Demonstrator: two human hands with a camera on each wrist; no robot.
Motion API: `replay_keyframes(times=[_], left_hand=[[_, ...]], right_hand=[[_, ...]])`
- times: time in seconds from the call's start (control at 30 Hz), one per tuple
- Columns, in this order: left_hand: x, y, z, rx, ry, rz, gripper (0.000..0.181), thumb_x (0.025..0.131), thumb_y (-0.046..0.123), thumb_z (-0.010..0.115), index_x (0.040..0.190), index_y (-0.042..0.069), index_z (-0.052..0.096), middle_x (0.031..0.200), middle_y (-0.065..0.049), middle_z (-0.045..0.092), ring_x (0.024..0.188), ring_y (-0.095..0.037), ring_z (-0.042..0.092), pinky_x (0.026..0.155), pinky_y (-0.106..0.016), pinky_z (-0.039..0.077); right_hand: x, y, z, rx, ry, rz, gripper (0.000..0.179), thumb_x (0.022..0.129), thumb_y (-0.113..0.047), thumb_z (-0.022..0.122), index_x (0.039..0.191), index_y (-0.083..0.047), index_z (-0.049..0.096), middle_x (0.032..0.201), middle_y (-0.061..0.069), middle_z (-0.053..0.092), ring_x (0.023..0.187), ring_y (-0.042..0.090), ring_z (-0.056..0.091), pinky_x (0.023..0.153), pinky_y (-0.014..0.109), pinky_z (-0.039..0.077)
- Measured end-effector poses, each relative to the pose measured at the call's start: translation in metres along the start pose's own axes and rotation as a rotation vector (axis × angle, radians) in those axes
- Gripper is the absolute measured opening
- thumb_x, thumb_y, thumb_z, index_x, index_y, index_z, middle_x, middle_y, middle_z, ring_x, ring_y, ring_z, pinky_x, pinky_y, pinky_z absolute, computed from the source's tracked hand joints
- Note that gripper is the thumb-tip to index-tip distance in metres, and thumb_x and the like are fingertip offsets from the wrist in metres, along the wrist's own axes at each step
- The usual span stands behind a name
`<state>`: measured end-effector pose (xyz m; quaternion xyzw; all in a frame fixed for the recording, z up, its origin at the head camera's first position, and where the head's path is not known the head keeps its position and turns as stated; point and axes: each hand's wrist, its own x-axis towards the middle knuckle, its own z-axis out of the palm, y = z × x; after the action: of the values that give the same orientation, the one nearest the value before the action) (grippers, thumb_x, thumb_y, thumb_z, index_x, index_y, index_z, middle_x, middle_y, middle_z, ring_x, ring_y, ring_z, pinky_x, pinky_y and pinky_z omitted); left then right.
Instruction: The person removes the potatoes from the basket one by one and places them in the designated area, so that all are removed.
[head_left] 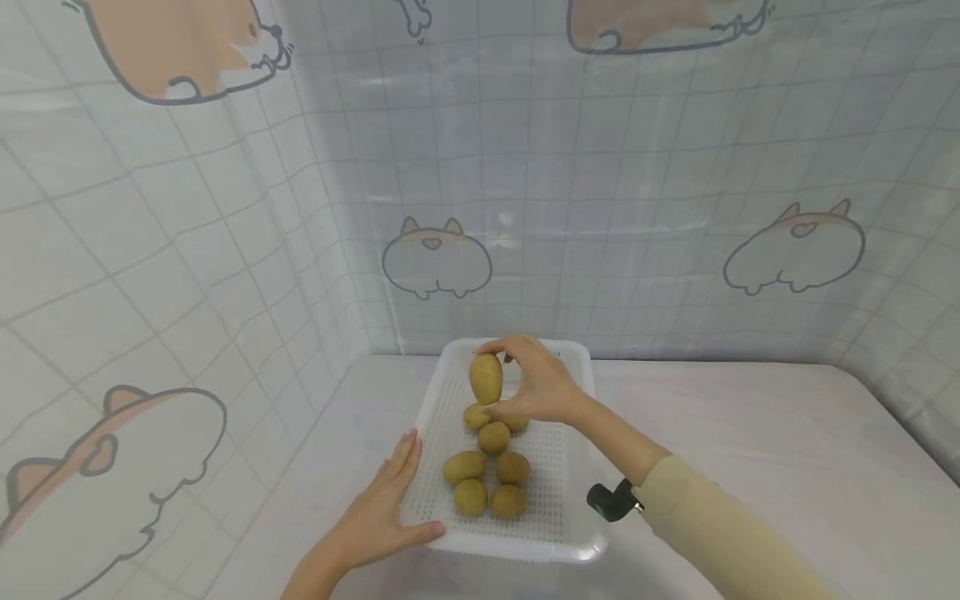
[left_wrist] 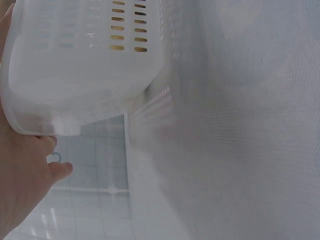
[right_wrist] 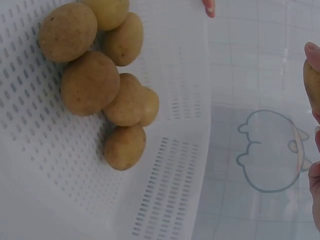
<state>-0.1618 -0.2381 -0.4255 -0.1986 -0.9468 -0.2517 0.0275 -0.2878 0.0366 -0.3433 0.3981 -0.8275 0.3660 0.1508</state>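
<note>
My right hand (head_left: 543, 385) pinches an oval, yellow-brown potato (head_left: 486, 379) between thumb and fingers, above the far half of a white plastic basket (head_left: 517, 546). Below it, several more potatoes (head_left: 470, 497) lie grouped on the perforated basket floor. My left hand (head_left: 378, 512) rests at the basket's near left corner, fingers straight along the side and thumb on the front rim. The right wrist view shows the potatoes (right_wrist: 90, 82) clustered close together, and only part of the held potato (right_wrist: 312, 85) at its right edge.
The basket stands on a white-covered table (head_left: 712, 450), near a back wall (head_left: 600, 192) hung with grid-patterned sheeting printed with cartoon dogs. A similar sheet (head_left: 247, 250) covers the left side. A dark wrist device (head_left: 611, 502) sticks out beside the right sleeve (head_left: 720, 525).
</note>
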Motion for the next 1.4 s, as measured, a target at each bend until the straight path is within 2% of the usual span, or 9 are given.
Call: replay_keyframes(times=[0.17,0.33,0.8,1.1,1.2,1.33,1.4], left_hand=[[0.0,0.001,0.0,-0.002,0.013,0.004,0.113,0.076,0.057,0.073,0.15,-0.006,0.015,0.158,-0.021,0.008,0.144,-0.036,0.012,0.11,-0.059,0.017],[0.0,0.0,0.0,0.02,0.037,0.017,0.112,0.075,0.053,0.076,0.15,-0.007,0.017,0.158,-0.022,0.01,0.143,-0.037,0.014,0.11,-0.058,0.019],[-0.004,-0.005,-0.002,0.037,0.062,0.016,0.113,0.073,0.053,0.077,0.149,-0.007,0.018,0.157,-0.022,0.011,0.142,-0.038,0.018,0.109,-0.059,0.02],[-0.004,-0.007,-0.002,0.053,0.073,0.026,0.114,0.073,0.053,0.077,0.15,-0.007,0.018,0.158,-0.02,0.01,0.142,-0.038,0.018,0.108,-0.058,0.02],[-0.004,-0.008,-0.001,0.048,0.076,0.028,0.114,0.073,0.056,0.075,0.15,-0.006,0.018,0.158,-0.019,0.01,0.142,-0.037,0.018,0.111,-0.051,0.017],[-0.005,-0.01,-0.001,0.052,0.084,0.04,0.115,0.073,0.061,0.073,0.15,-0.006,0.018,0.158,-0.02,0.011,0.142,-0.038,0.018,0.111,-0.053,0.018],[-0.005,-0.01,-0.001,0.066,0.089,0.052,0.115,0.074,0.061,0.073,0.15,-0.006,0.018,0.157,-0.022,0.013,0.142,-0.039,0.019,0.106,-0.06,0.022]], right_hand=[[-0.004,0.0,-0.011,-0.002,0.015,0.009,0.071,0.063,-0.033,0.089,0.126,-0.022,0.059,0.121,-0.009,0.058,0.101,0.017,0.053,0.079,0.037,0.049],[-0.009,0.003,-0.02,-0.01,0.041,-0.006,0.073,0.062,-0.031,0.091,0.126,-0.021,0.059,0.122,-0.008,0.059,0.103,0.023,0.054,0.082,0.036,0.048],[-0.027,0.014,-0.044,-0.042,0.097,-0.037,0.075,0.062,-0.03,0.091,0.127,-0.02,0.057,0.119,-0.004,0.058,0.1,0.022,0.052,0.081,0.037,0.048],[-0.045,0.02,-0.064,-0.069,0.136,-0.003,0.076,0.059,-0.027,0.093,0.125,-0.017,0.058,0.115,-0.005,0.059,0.099,0.015,0.05,0.081,0.037,0.048],[-0.051,0.022,-0.071,-0.069,0.141,0.019,0.077,0.058,-0.027,0.094,0.126,-0.019,0.058,0.118,-0.006,0.059,0.101,0.015,0.05,0.083,0.04,0.048],[-0.057,0.023,-0.08,-0.093,0.152,0.044,0.077,0.058,-0.026,0.094,0.126,-0.02,0.058,0.118,-0.004,0.059,0.1,0.017,0.049,0.082,0.043,0.045],[-0.06,0.024,-0.084,-0.106,0.162,0.047,0.076,0.058,-0.026,0.094,0.126,-0.019,0.059,0.117,-0.003,0.06,0.099,0.017,0.05,0.081,0.043,0.045]])
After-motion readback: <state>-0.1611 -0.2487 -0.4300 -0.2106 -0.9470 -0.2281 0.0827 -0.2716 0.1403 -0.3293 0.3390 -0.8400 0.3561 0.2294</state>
